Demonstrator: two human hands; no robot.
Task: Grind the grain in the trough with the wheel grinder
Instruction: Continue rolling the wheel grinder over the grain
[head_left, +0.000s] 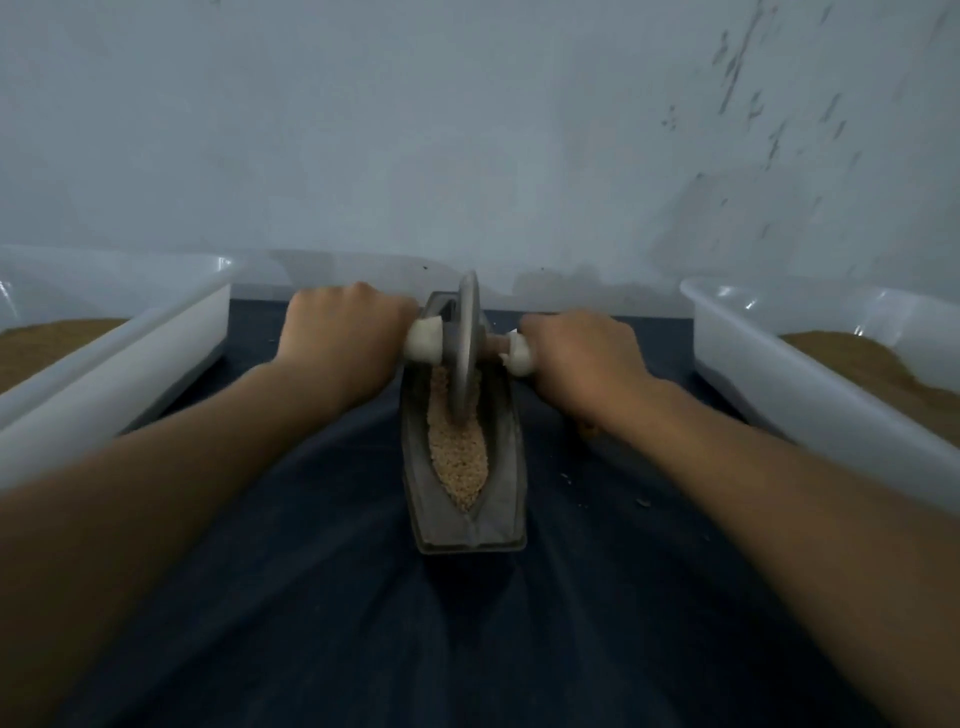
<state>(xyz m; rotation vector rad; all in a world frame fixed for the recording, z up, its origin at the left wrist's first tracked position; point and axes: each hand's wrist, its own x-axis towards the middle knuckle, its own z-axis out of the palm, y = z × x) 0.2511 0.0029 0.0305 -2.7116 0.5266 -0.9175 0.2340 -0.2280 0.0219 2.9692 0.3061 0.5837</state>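
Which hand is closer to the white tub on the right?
Right. The right hand grips the axle between the wheel and that tub; the left hand grips it beyond the wheel.

We look through one wide-angle camera worn on the person's head, facing forward and tilted down. Both forearms enter from the lower corners and run up to the left hand (343, 332) and right hand (582, 358), which meet at the wheel grinder (465, 353) in the centre of the frame, close before us. The trough (467, 535) lies just below centre; the wall (467, 130) fills the upper half.
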